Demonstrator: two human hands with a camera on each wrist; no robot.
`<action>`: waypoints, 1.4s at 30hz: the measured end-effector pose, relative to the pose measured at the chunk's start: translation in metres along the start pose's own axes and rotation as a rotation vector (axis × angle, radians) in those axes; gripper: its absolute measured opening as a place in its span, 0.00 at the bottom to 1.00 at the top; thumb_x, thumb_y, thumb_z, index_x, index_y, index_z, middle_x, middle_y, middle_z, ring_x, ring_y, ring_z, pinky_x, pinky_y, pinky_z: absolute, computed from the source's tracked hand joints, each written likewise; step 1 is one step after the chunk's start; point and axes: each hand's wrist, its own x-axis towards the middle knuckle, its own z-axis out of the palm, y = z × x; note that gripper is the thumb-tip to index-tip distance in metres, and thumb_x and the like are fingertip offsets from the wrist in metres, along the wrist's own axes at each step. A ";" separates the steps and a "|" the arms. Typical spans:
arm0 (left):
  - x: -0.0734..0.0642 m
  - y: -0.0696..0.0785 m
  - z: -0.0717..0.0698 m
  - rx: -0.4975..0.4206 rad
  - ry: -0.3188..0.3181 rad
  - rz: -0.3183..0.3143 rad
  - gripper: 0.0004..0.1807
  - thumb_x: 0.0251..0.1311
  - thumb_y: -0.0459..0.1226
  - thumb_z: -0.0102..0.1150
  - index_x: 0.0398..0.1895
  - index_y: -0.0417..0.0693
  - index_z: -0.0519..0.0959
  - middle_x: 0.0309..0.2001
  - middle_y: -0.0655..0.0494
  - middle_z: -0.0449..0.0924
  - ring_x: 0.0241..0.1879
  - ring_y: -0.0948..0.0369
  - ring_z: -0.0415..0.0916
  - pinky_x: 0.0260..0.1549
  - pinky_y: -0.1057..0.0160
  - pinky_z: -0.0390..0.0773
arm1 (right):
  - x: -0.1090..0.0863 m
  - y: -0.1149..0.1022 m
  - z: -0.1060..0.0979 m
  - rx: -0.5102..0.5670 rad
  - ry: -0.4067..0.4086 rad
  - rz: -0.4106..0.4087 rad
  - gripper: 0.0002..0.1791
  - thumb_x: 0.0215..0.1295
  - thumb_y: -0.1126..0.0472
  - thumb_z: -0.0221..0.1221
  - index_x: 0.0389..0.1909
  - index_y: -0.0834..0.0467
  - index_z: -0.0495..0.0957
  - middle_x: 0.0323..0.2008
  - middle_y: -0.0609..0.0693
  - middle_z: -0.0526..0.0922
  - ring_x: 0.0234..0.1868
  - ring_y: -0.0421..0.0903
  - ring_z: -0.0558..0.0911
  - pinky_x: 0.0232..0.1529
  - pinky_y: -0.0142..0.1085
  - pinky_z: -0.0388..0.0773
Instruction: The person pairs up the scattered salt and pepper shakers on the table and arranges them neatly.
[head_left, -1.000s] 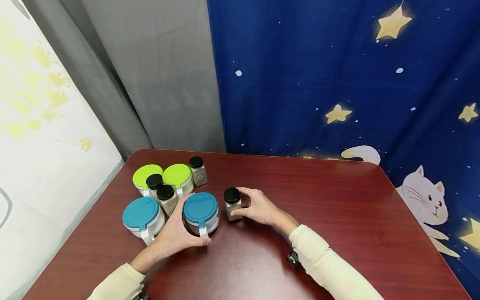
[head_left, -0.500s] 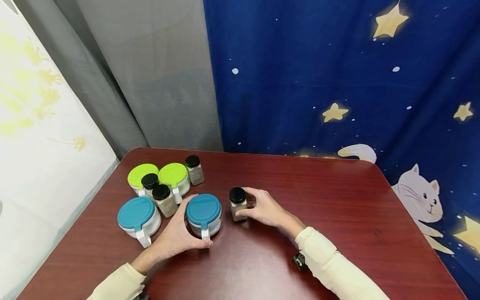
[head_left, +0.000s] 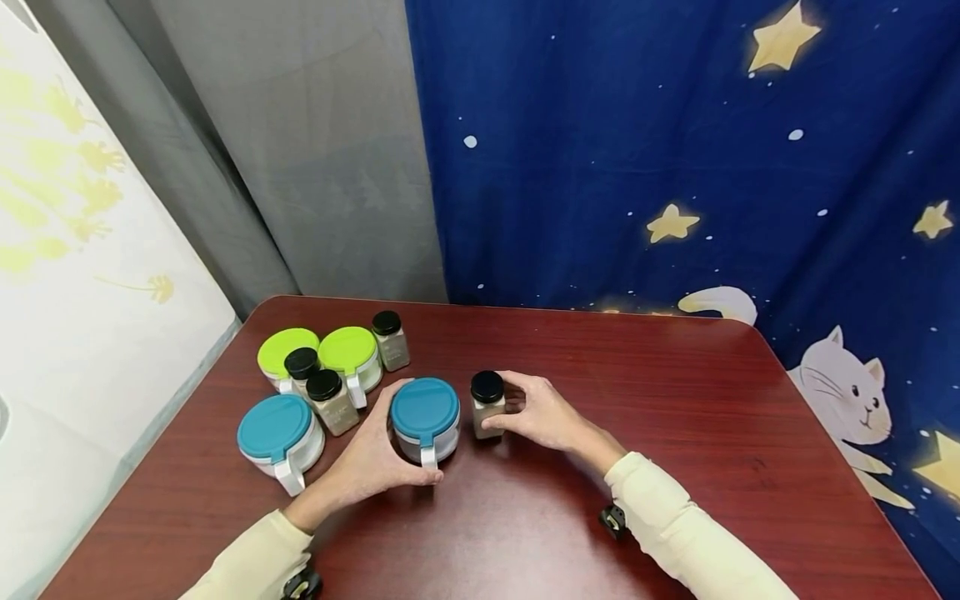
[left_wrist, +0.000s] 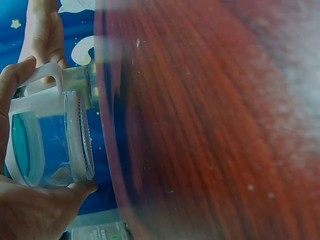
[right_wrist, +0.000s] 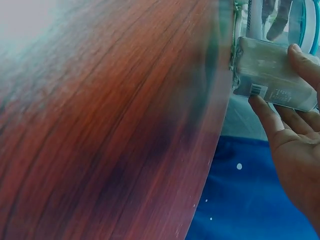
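Observation:
My left hand [head_left: 373, 458] grips a clear seasoning jar [head_left: 425, 412] with a blue lid and white handle, fingers behind it and thumb at the handle side. In the left wrist view the glass wall of this jar [left_wrist: 52, 145] shows between thumb and fingers. Just to its right, my right hand [head_left: 543, 414] holds a square spice bottle [head_left: 488, 410] with a black cap, upright, between thumb and fingers. The right wrist view shows the bottle's barcode label and pale contents [right_wrist: 270, 70], the blue-lidded jar close behind it.
On the left of the red-brown table [head_left: 645, 400] stand another blue-lidded jar [head_left: 277, 429], two green-lidded jars [head_left: 350, 350] [head_left: 288, 350] and three black-capped spice bottles [head_left: 335, 404] [head_left: 392, 342] [head_left: 302, 364]. A grey curtain [head_left: 337, 150] and a blue starry curtain [head_left: 570, 167] hang behind the table.
Both hands have shifted to the right over the table, the left carrying the blue-lidded jar and the right the spice bottle. The grouped jars and bottles on the left stay in place.

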 end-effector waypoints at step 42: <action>0.022 0.009 0.033 -0.071 -0.042 0.058 0.66 0.29 0.45 0.90 0.74 0.52 0.56 0.65 0.58 0.68 0.61 0.59 0.71 0.61 0.46 0.70 | -0.030 0.005 -0.033 -0.068 0.092 -0.042 0.30 0.53 0.62 0.78 0.58 0.60 0.80 0.43 0.49 0.88 0.45 0.46 0.87 0.46 0.38 0.83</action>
